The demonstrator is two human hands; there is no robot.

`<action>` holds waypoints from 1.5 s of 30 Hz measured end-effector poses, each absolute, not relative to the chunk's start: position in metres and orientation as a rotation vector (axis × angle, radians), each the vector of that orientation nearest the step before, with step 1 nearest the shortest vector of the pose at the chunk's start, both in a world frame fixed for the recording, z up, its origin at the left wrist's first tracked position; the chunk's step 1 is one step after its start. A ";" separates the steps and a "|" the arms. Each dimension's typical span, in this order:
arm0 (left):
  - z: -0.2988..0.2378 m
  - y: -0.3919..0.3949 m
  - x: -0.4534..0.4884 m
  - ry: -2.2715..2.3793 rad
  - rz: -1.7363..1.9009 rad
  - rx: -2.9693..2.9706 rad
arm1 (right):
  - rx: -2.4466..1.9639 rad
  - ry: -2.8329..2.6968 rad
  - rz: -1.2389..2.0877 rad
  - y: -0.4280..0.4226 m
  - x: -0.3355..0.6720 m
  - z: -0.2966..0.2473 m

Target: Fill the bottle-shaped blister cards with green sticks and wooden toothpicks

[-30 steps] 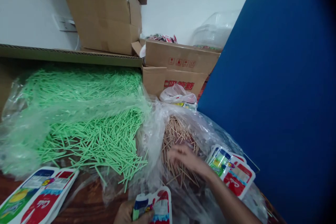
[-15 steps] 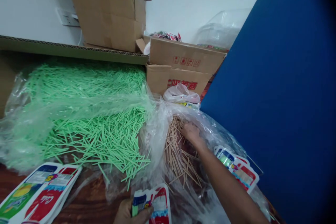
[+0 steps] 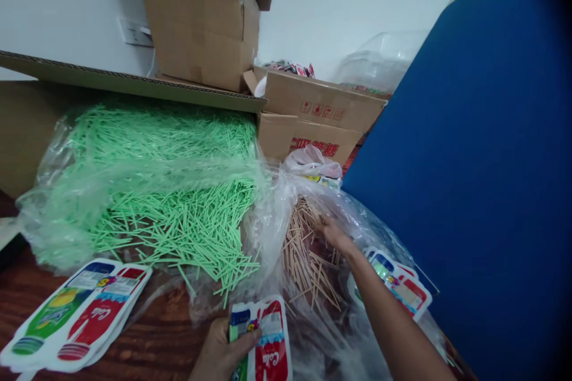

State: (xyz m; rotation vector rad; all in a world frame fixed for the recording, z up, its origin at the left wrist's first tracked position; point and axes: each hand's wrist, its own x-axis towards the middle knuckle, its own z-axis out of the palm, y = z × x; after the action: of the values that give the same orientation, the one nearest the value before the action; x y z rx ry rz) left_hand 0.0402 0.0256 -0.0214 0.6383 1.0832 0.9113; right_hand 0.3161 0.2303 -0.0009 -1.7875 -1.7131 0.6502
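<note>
My left hand (image 3: 221, 352) grips a printed red, blue and green packet (image 3: 264, 339) at the bottom centre of the view. My right hand (image 3: 333, 233) reaches into a clear plastic bag holding a heap of wooden toothpicks (image 3: 306, 256). Its fingers are curled among the sticks, and what they pinch is hidden. A big pile of green sticks (image 3: 170, 190) spills from another clear bag to the left of the toothpicks.
A stack of printed packets (image 3: 78, 312) lies on the wooden table at the left, and more packets (image 3: 404, 289) lie at the right. Cardboard boxes (image 3: 313, 116) stand behind. A blue panel (image 3: 473, 178) fills the right side.
My right hand moved from the near part of the toothpick heap to its far edge and stayed there. The left hand's packet rose further into view as the camera shifted.
</note>
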 end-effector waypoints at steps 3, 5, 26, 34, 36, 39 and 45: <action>-0.021 0.025 0.040 1.073 0.939 0.646 | -1.617 -1.564 0.944 0.207 0.309 -0.007; -0.019 0.025 0.039 1.100 0.940 0.686 | -1.515 -1.463 1.062 0.190 0.303 -0.010; 0.002 0.013 0.041 1.130 0.991 0.698 | -1.310 -1.419 1.106 0.126 0.264 -0.033; 0.002 0.004 0.035 1.096 0.972 0.688 | -1.342 -1.479 1.018 0.134 0.273 -0.022; 0.005 0.002 0.035 1.090 0.973 0.676 | -1.328 -1.471 1.011 0.134 0.275 -0.019; 0.010 0.001 0.037 1.070 0.984 0.664 | -1.312 -1.465 1.044 0.127 0.275 -0.020; 0.013 0.000 0.039 1.077 0.981 0.664 | -1.305 -1.385 1.120 0.117 0.272 -0.032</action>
State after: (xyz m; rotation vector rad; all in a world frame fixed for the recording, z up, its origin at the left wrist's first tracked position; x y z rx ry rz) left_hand 0.0392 0.0005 0.0130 0.6643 1.0765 0.9808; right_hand 0.2724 0.1169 -0.0319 -1.3047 -1.3849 1.1202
